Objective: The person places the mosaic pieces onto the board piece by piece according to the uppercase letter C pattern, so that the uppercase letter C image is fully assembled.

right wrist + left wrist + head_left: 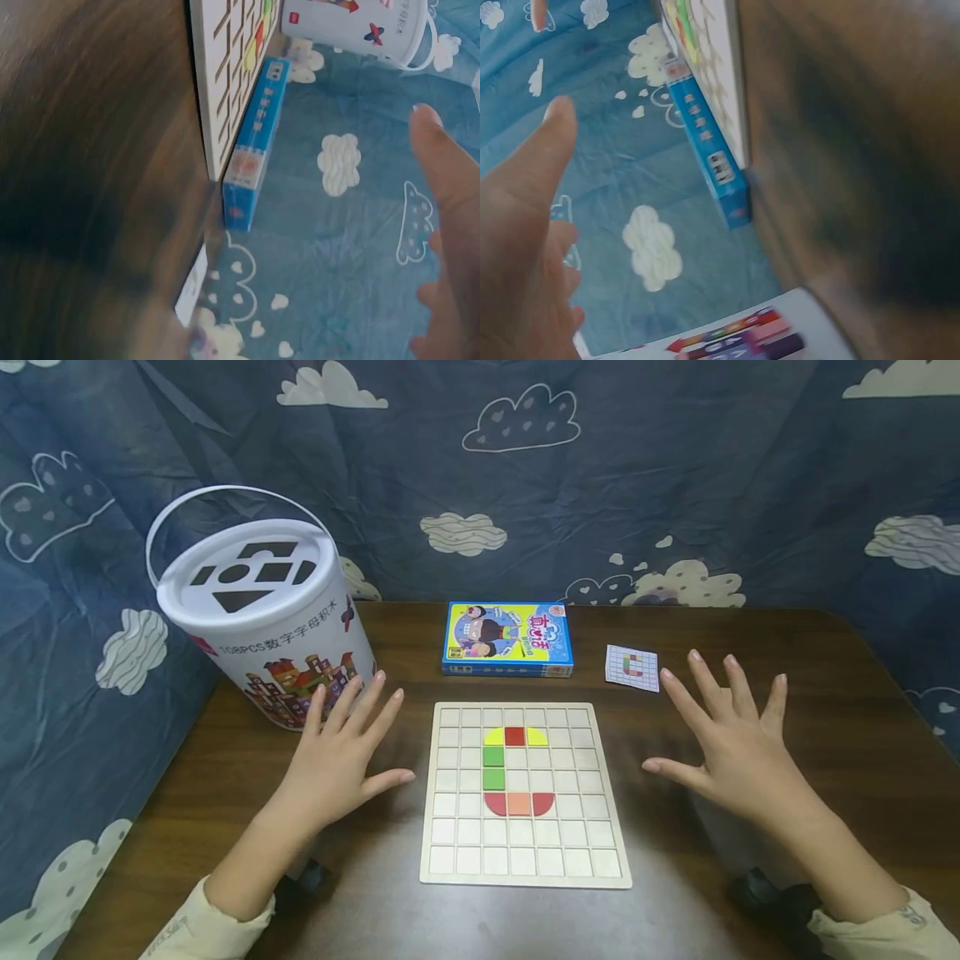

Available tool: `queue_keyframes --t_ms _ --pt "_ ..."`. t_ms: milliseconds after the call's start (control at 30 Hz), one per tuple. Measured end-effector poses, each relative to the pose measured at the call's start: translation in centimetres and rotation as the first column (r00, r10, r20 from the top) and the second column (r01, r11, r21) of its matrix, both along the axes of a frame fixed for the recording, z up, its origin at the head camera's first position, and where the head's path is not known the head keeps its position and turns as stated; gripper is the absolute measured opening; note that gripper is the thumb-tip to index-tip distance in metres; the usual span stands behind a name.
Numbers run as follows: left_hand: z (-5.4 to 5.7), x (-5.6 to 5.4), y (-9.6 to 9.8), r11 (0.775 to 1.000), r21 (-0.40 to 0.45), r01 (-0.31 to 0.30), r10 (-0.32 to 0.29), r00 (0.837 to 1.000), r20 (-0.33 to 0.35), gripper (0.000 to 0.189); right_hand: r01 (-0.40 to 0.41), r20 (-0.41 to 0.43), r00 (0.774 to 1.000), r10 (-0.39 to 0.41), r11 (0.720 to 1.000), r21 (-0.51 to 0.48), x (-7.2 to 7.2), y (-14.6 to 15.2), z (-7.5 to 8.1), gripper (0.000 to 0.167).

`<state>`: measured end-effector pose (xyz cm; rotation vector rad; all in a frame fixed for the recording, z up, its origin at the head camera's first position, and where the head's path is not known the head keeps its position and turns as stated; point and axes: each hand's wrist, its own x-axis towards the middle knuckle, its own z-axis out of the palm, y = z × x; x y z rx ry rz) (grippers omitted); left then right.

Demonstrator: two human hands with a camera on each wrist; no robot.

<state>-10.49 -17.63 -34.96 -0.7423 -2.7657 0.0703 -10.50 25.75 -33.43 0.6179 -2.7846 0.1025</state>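
Note:
A pale wooden grid board (457,833) lies flat in the middle of the table. Coloured tiles on it form a C: yellow quarter-rounds flank a red square (514,737) on top, green squares (493,767) run down the left, and red quarter-rounds flank an orange square (519,804) at the bottom. My left hand (337,768) is held to the board's left with fingers spread, holding nothing. On the other side my right hand (738,752) is spread likewise, fingertips close to a small printed card (632,668) that pictures a similar C on a grid.
At the back left stands a white block bucket (258,610) with shape holes in its lid and a raised handle. A blue and yellow card box (507,639) lies behind the board. Patterned cloth (517,485) hangs along the far edge of the brown table (847,693).

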Motion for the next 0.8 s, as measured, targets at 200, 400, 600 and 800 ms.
queue_keyframes --t_ms 200,400,600,800 --pt "1.0 0.1 -0.3 0.999 -0.029 -0.035 0.036 0.999 0.005 0.111 0.057 0.102 0.993 -0.059 0.998 0.025 0.3 0.1 -0.3 0.117" --pt "0.9 0.2 -0.2 0.999 -0.022 -0.037 0.038 0.998 0.056 0.117 0.055 0.185 0.981 -0.059 0.998 0.024 0.8 -0.1 -1.2 0.119" --pt "0.5 0.3 -0.3 0.999 -0.008 -0.035 0.035 0.997 0.065 0.117 0.069 0.187 0.980 -0.073 0.997 0.028 0.9 -0.2 -1.5 0.117" --pt "0.4 0.4 -0.3 0.998 -0.033 -0.053 0.056 0.994 0.095 0.118 0.071 0.194 0.978 -0.077 0.997 0.039 0.9 -0.2 -1.6 0.115"
